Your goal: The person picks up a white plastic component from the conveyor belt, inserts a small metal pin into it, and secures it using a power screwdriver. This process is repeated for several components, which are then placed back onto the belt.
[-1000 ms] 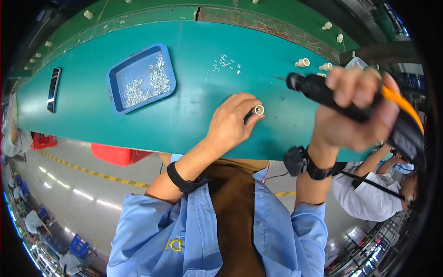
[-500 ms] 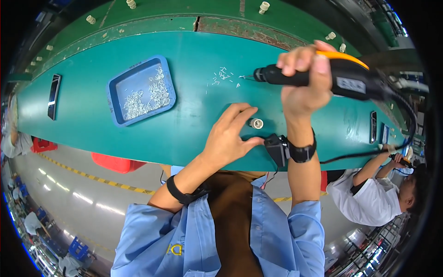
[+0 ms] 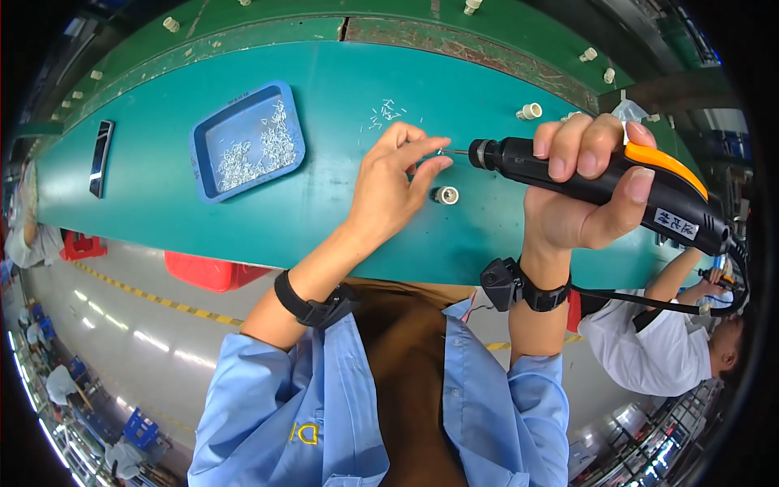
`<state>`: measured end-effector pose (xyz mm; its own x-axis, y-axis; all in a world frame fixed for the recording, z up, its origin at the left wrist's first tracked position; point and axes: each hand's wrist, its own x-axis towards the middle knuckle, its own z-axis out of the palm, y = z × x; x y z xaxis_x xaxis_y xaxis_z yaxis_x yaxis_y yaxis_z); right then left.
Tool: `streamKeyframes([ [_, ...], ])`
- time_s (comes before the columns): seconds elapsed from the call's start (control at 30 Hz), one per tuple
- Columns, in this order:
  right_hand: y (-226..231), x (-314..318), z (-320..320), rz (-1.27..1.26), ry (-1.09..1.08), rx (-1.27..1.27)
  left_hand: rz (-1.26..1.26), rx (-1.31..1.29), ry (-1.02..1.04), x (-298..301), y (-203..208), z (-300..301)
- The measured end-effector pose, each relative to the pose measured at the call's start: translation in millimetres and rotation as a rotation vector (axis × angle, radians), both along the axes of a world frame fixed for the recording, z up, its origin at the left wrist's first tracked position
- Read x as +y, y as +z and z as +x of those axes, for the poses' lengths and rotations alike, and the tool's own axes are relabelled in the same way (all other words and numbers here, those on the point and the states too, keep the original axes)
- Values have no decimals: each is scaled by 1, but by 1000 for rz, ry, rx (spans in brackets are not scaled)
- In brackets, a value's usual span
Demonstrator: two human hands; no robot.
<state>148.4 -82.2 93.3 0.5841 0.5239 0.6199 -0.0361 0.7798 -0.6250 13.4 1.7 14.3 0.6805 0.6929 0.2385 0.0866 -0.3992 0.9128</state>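
My right hand (image 3: 588, 183) grips a black electric screwdriver (image 3: 560, 169) with an orange lever, its bit pointing left. At the tip of the bit is a small silvery screw (image 3: 441, 152). The thumb and forefinger of my left hand (image 3: 388, 183) close in around that screw in a loose pinch; the exact contact is hard to see. Just below these fingers, a small whitish cylindrical fitting (image 3: 445, 195) rests on the green table, its open end toward me. Loose screws (image 3: 388, 114) lie scattered beyond my left hand.
A blue tray (image 3: 197, 166) with many small screws stands to the left, and a phone (image 3: 101, 158) lies farther left. More fittings (image 3: 529, 111) are at the back right and on the green ledge (image 3: 300, 18). The screwdriver's cable (image 3: 633, 302) loops at right, near a co-worker (image 3: 641, 349).
The screwdriver has swung back from the scattered screws, down and to the right. My left hand has risen from beside the fitting to the bit's tip.
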Motion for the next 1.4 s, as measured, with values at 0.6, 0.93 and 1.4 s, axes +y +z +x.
streamKeyframes([
  [0.6, -2, -13, -10, -57, 15, -21, -12, -96, 11, -5, -14, -2],
  [0.93, -2, -8, -13, -90, 20, -38, 75, -102, 23, -5, -16, -2],
  [1.4, -1, -13, -10, -76, -79, -84, 196, -145, 148, 7, -17, -13],
])
